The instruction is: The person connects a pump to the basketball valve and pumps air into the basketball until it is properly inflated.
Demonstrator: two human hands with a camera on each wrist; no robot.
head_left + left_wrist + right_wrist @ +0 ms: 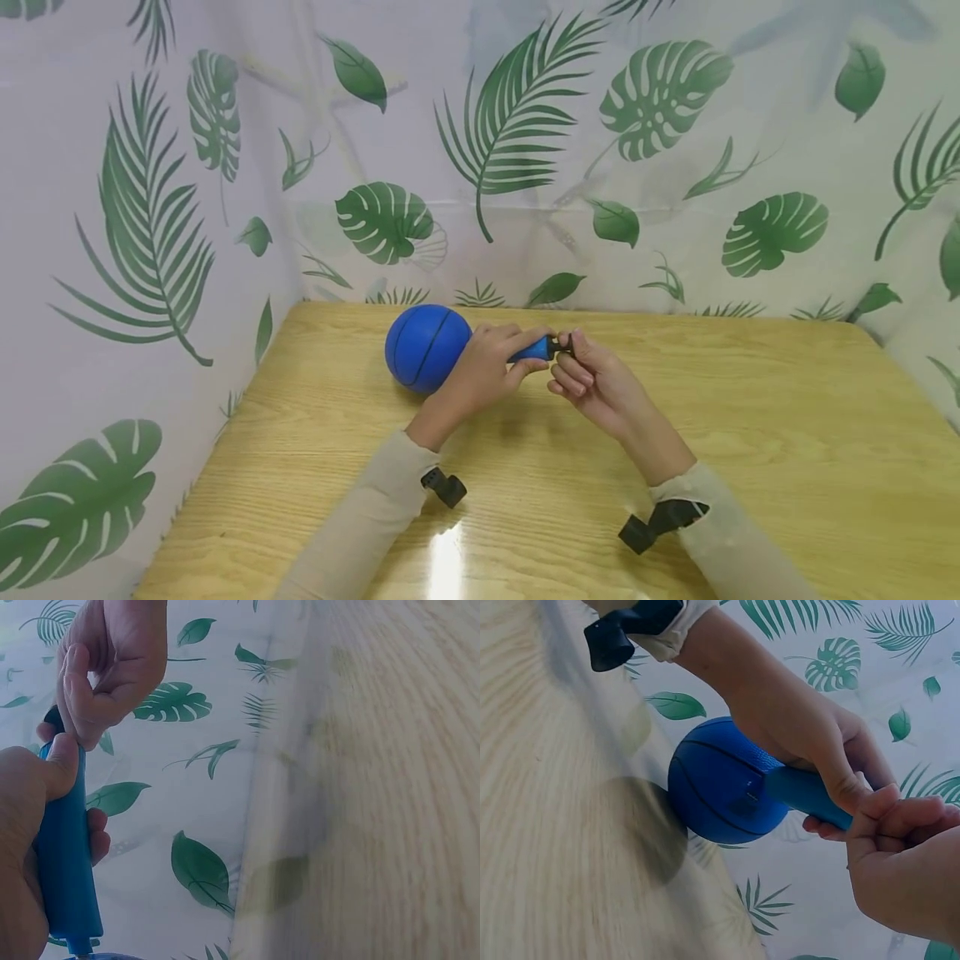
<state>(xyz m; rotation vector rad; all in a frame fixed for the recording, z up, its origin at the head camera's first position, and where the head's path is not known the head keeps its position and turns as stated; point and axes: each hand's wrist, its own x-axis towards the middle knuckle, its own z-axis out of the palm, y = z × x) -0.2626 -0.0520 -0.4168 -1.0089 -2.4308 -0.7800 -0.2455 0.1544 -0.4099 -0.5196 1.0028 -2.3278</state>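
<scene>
A blue ball with black seam lines [420, 350] rests on the wooden table. My left hand [483, 364] wraps round the blue barrel of a hand pump [67, 855], thumb along its side. In the right wrist view the near end of the pump meets the ball [716, 780], and the left hand lies just beside the ball. My right hand [600, 385] holds the black handle [567, 343] at the pump's other end, its fingers curled. The handle shows only a little above the barrel, and much of it is hidden by the fingers.
The light wooden table [750, 433] runs back to a white cloth backdrop [525, 258] printed with green leaves. Black wrist cameras are strapped over both pale sleeves [367, 525]. Glare shows on the table near the front.
</scene>
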